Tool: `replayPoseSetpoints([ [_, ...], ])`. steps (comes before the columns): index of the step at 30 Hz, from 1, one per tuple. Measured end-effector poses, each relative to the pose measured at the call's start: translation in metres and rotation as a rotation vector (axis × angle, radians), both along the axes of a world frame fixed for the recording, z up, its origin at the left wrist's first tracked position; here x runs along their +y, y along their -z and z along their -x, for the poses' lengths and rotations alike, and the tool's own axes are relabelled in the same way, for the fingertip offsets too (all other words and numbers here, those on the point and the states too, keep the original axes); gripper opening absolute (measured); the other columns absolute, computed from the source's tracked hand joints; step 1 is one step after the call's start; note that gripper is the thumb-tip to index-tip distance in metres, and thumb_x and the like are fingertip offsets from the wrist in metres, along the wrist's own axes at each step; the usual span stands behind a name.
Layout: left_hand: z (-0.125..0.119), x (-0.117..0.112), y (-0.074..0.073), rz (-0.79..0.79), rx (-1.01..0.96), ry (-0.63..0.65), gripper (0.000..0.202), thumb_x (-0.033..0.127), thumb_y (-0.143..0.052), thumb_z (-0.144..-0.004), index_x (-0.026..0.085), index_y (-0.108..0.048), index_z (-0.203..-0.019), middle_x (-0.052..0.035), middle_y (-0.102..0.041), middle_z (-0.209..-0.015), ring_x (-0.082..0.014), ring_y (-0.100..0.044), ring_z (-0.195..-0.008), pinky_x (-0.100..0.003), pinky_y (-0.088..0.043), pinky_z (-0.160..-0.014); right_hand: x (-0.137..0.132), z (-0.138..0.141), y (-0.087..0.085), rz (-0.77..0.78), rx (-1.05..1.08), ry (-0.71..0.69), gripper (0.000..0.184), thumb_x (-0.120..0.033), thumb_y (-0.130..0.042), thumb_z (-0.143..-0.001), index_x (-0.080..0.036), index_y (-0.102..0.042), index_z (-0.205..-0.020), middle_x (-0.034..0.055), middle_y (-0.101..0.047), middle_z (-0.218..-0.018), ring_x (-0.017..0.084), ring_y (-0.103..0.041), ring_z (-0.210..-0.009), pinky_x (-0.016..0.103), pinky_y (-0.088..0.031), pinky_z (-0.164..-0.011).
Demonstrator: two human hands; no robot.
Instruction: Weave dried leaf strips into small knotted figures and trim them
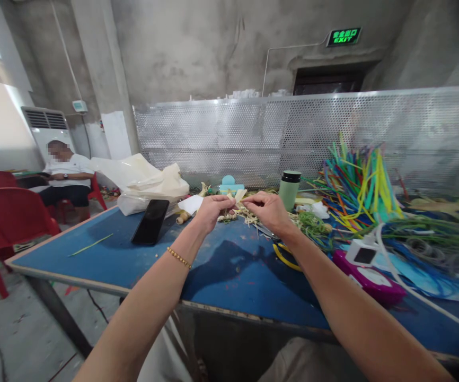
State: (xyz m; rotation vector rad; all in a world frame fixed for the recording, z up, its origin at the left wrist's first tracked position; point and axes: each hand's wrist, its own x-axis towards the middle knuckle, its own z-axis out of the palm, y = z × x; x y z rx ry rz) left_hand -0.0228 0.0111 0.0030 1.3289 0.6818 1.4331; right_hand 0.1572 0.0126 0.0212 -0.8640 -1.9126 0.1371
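Observation:
Both my arms reach out over a blue table (106, 249). My left hand (212, 208) and my right hand (265, 208) are closed, and together they pinch a pale straw-like strip (238, 197) between their fingertips. Under the hands lies a small heap of pale woven strips and scraps (242, 214). A bead bracelet (179, 258) sits on my left wrist.
A black phone (150, 221) leans by a cream plastic bag (146, 180). A green flask (289, 189), a bundle of coloured strips (356, 180), green strands (416, 233) and a pink-white device (368, 270) lie to the right. Red chairs (2, 217) and a seated person (65, 180) are on the left.

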Motion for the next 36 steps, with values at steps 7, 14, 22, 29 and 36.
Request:
replayPoseSetpoints([
  [7, 0.0004, -0.0021, -0.0001, 0.009, 0.035, -0.019, 0.026, 0.031, -0.081, -0.059, 0.01, -0.068, -0.063, -0.0064, -0.066, -0.064, -0.0104, -0.055, -0.053, -0.027, -0.041, -0.058, -0.0028, 0.0015, 0.0002, 0.029, -0.056, 0.003, 0.019, -0.025, -0.06, -0.079, -0.014, -0.075, -0.077, 0.0061, -0.074, -0.077, 0.017, -0.063, -0.068, 0.028, -0.044, -0.065],
  [14, 0.0, -0.003, -0.0021, -0.005, 0.025, -0.016, 0.027, 0.031, -0.082, -0.057, 0.009, -0.067, -0.062, -0.0057, -0.064, -0.062, -0.0096, -0.053, -0.053, -0.027, -0.041, -0.059, -0.0045, 0.0055, 0.0014, 0.099, -0.035, -0.011, 0.016, -0.026, -0.054, -0.084, -0.015, -0.065, -0.08, 0.0047, -0.07, -0.067, 0.016, -0.061, -0.062, 0.028, -0.044, -0.063],
  [22, -0.0001, -0.0012, 0.0006, -0.007, 0.056, -0.111, 0.03, 0.035, -0.083, -0.055, 0.011, -0.066, -0.06, -0.0034, -0.061, -0.055, -0.0095, -0.052, -0.053, -0.024, -0.036, -0.055, -0.0069, 0.0066, 0.0018, 0.27, 0.02, -0.165, 0.019, -0.035, -0.058, -0.082, -0.016, -0.063, -0.079, 0.0022, -0.065, -0.062, 0.014, -0.054, -0.05, 0.027, -0.042, -0.053],
  [29, -0.0022, -0.0001, 0.001, -0.001, 0.005, -0.133, 0.027, 0.03, -0.083, -0.052, 0.011, -0.066, -0.061, -0.001, -0.057, -0.054, -0.0082, -0.049, -0.051, -0.024, -0.034, -0.054, -0.0056, 0.0056, 0.0015, 0.188, -0.102, -0.081, 0.016, -0.029, -0.057, -0.079, -0.016, -0.064, -0.072, 0.003, -0.066, -0.064, 0.014, -0.055, -0.056, 0.028, -0.041, -0.057],
  [36, -0.0035, -0.0025, -0.0005, -0.038, 0.03, -0.176, 0.028, 0.033, -0.082, -0.054, 0.012, -0.065, -0.058, -0.0008, -0.057, -0.052, -0.0076, -0.046, -0.049, -0.024, -0.033, -0.052, -0.0078, 0.0087, 0.0006, 0.118, -0.09, -0.034, 0.016, -0.03, -0.057, -0.079, -0.015, -0.065, -0.079, 0.0025, -0.063, -0.066, 0.014, -0.054, -0.06, 0.027, -0.041, -0.06],
])
